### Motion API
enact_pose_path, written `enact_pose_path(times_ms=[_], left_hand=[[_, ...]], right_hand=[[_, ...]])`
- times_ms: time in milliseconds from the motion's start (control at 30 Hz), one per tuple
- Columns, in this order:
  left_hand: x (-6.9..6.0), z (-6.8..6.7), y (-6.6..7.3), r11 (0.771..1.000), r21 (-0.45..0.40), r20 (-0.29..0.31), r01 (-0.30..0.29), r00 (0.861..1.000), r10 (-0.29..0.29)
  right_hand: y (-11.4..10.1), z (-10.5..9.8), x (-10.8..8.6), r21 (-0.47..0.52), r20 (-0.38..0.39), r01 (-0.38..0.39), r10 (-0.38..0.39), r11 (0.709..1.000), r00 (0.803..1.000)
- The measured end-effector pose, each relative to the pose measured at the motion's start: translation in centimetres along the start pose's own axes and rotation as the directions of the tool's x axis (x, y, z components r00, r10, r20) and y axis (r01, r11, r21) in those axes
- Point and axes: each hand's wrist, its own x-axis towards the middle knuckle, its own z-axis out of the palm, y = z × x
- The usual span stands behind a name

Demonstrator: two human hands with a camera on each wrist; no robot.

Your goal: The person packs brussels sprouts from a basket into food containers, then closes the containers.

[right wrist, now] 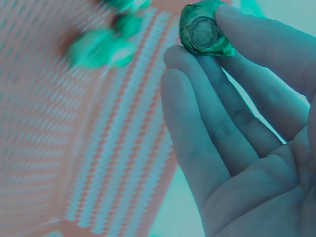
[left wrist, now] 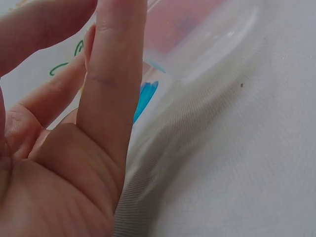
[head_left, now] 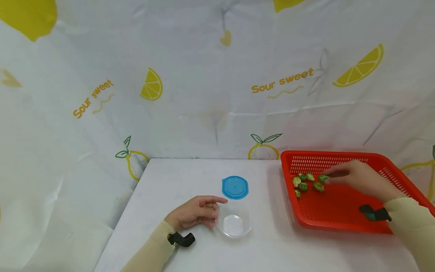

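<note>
While pinching a sprout (head_left: 323, 178) with the right hand (head_left: 361, 179) inside the red basket (head_left: 340, 211) at four o'clock, in the head view curves the left hand (head_left: 195, 212) loosely at nine o'clock of a clear container (head_left: 233, 228), with a blue lid (head_left: 235, 187) at twelve. In the left wrist view, extends relaxed fingers (left wrist: 116, 74), with the container at one o'clock; cannot tell contact. In the right wrist view, pinches the sprout at one o'clock, with blurred loose sprouts (right wrist: 91, 48) at eleven.

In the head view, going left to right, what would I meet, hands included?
Left hand → clear container → left wall of the red basket → loose green sprouts → right hand.
</note>
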Motion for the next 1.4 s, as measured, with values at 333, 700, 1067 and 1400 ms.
enact_pose_path(times_ms=[333, 700, 1067, 1400], left_hand=[[0.0, 0.4, 0.2, 1.000, 0.002, -0.005, 0.008, 1.000, -0.008], [0.4, 0.4, -0.2, 1.000, 0.024, -0.007, 0.007, 1.000, -0.007], [0.5, 0.5, -0.4, 1.000, 0.009, -0.007, -0.011, 1.000, 0.011], [0.5, 0.5, -0.3, 0.999, -0.003, -0.002, -0.034, 0.999, 0.034]], right_hand=[[-8.2, 0.5, -1.1, 0.029, -0.009, 0.112, -0.111, 0.993, 0.994], [-16.0, 5.9, -0.6, 0.216, 0.055, 0.187, -0.203, 0.958, 0.978], [-19.3, 11.5, 0.4, 0.310, 0.087, 0.280, -0.321, 0.908, 0.943], [-20.3, 14.8, 0.3, 0.345, 0.102, 0.265, -0.316, 0.900, 0.943]])
